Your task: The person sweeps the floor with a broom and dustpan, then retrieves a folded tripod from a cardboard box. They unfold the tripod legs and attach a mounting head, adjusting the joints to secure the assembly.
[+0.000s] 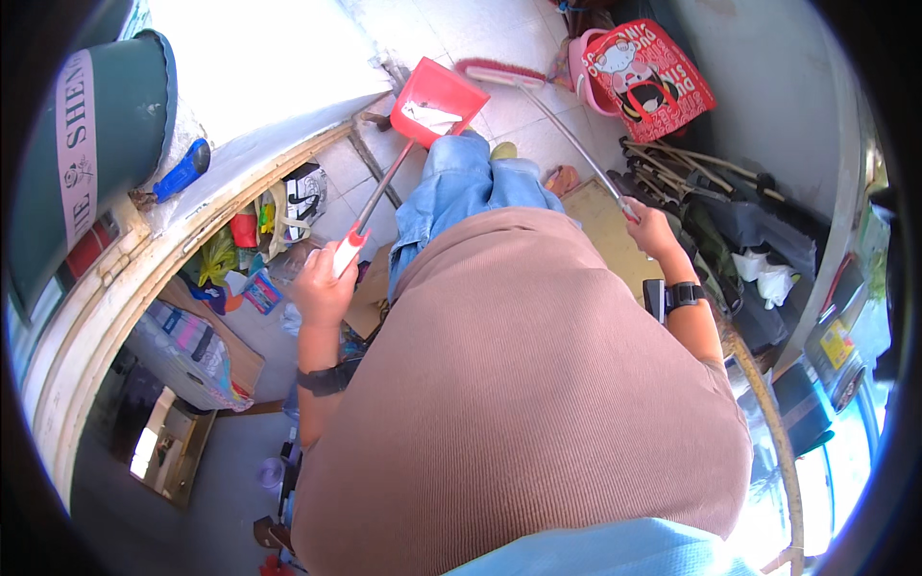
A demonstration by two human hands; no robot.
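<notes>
dustpan (449,88) of red plastic is lying ahead of the left hand (323,286), at the far end of a metal pole that is running forward from the grip. the left hand is closing around the red-and-white handle end, its fingers curled well in. a white scrap (428,117) is sitting inside the pan, which is facing upward; whether its lip is touching the tiled floor (523,113), i cannot tell.

the right hand (653,230) is wrapping its fingers around the upper end of a long-handled broom (501,74), whose metal shaft is slanting forward and leftward from that hand. the broom's reddish head is reaching just past the dustpan's right corner, farther out than both hands.

between the two hands, the person is wearing a brown ribbed top (523,374) and blue jeans (447,178); a black strap (327,378) is circling the left forearm and a dark wristband (684,294) the right wrist.

ahead of the right hand and to its left, a pink bucket (588,69) is standing beside a red cartoon-printed bag (682,91). to that hand's right, a white plastic bag (768,278) is lying on dark items. well left of the left hand, a dark green container (130,144) is standing near a blue-handled tool (184,171).
</notes>
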